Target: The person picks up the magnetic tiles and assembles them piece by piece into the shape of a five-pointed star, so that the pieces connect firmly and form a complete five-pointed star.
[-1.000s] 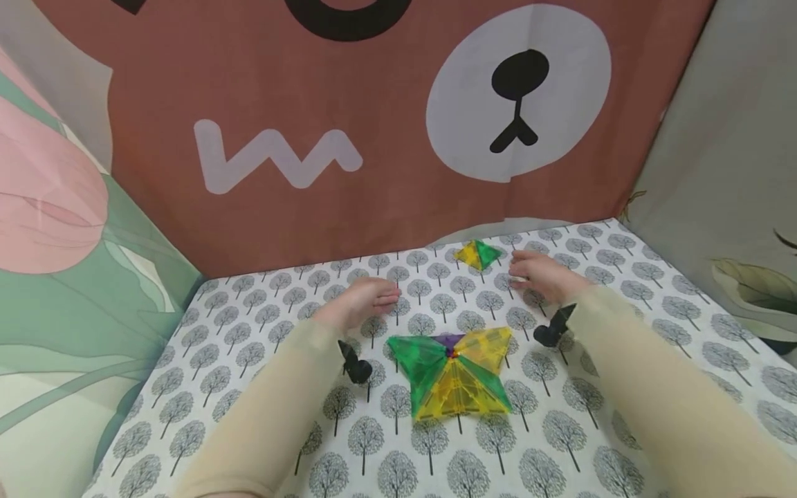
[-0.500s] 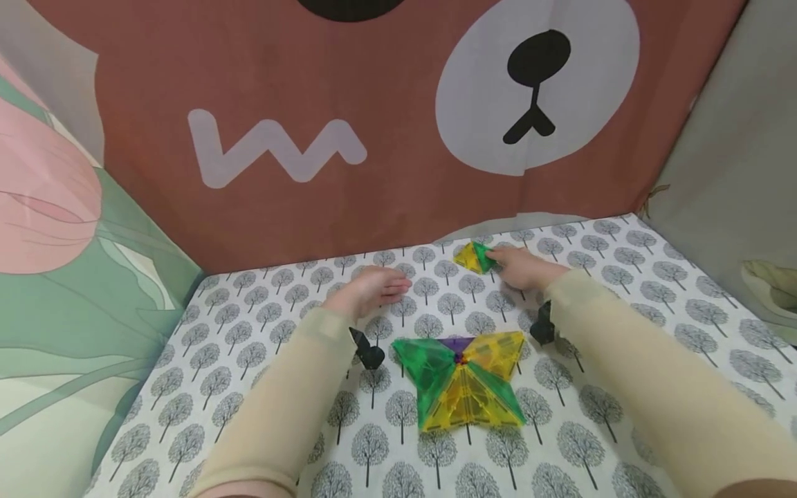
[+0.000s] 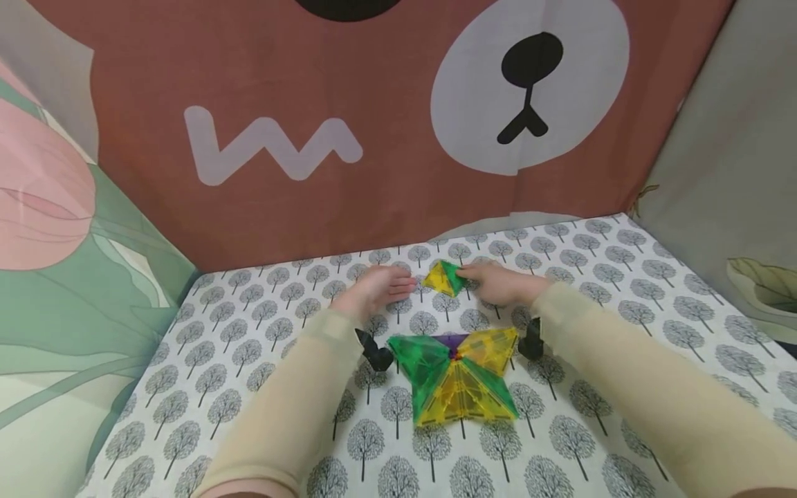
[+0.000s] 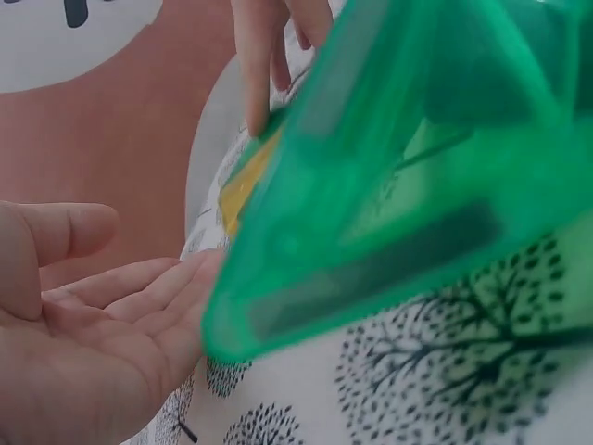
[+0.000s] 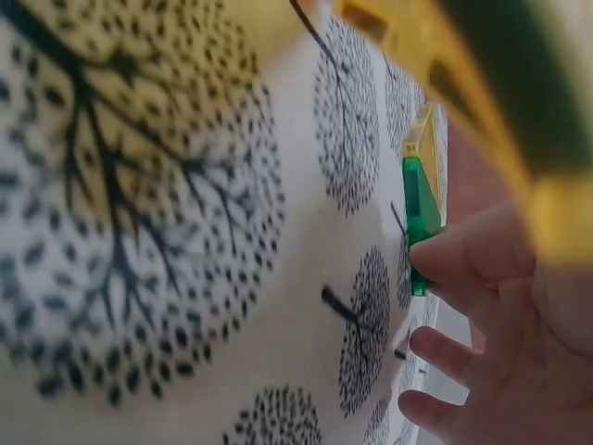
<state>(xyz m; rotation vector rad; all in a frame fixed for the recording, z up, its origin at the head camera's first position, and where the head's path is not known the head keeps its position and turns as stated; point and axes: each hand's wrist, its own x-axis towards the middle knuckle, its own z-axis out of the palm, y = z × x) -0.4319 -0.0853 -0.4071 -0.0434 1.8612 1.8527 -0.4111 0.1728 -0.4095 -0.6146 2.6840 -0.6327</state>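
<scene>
A small green and yellow pyramid of translucent magnetic tiles [image 3: 441, 278] stands on the cloth between my two hands. My right hand [image 3: 501, 282] pinches its green side; the right wrist view shows the thumb on the green edge [image 5: 419, 199]. Left of the pyramid, my left hand [image 3: 378, 287] lies with straight fingers and holds nothing. Its palm [image 4: 111, 343] faces the pyramid side in the left wrist view. Nearer to me, between the forearms, sits a larger star-like shape of green, yellow and purple magnetic tiles [image 3: 461, 394], touched by neither hand.
White cloth with a tree print [image 3: 205, 408] covers the table. A brown bear-print curtain [image 3: 386, 207] rises at the back edge. Patterned drapes hang left [image 3: 143, 277] and right [image 3: 716, 159]. A black wrist camera [image 3: 375, 354] sits under each sleeve.
My right hand has reached the small pyramid, taken hold of it and drawn it left and a little nearer to me. My left hand has shifted slightly right.
</scene>
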